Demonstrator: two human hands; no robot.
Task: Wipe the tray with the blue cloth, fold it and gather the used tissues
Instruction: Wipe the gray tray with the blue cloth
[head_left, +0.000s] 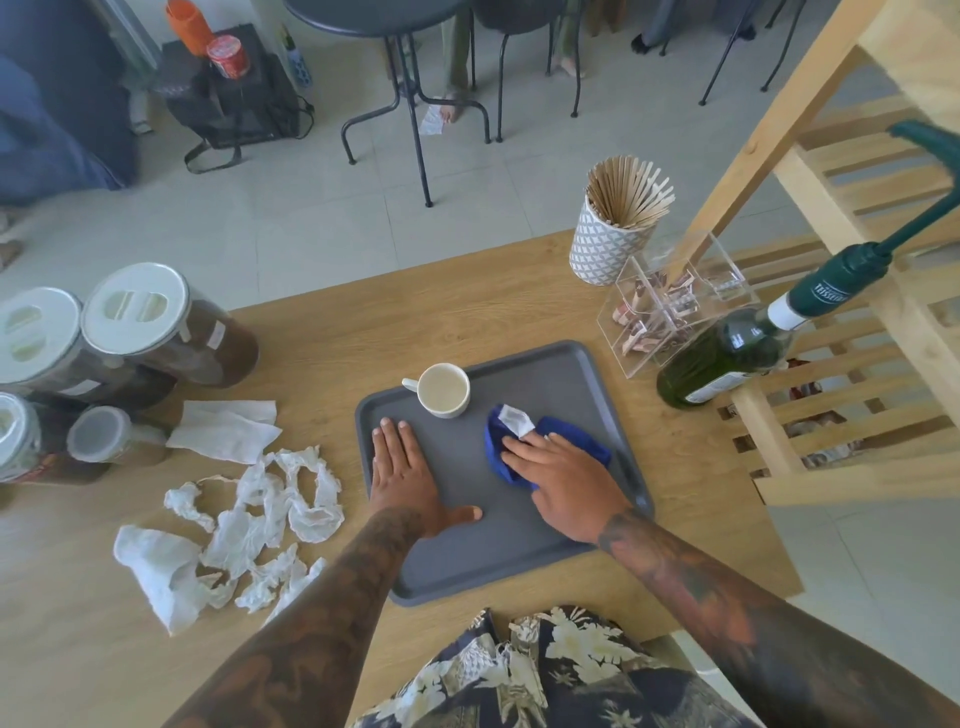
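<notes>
The blue cloth (545, 447) is pressed onto the grey tray (498, 551) near the counter's (467, 317) front edge by the right hand (566, 483), fingers loosely spread over it. The left hand (410, 478) is laid flat on the tray's left side. Used tissues (244, 519) are scattered leftward.

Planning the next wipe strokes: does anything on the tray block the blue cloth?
Yes. The white cup stands on the tray at its far left, just beyond the blue cloth; the left hand lies flat on the tray's left side.
</notes>
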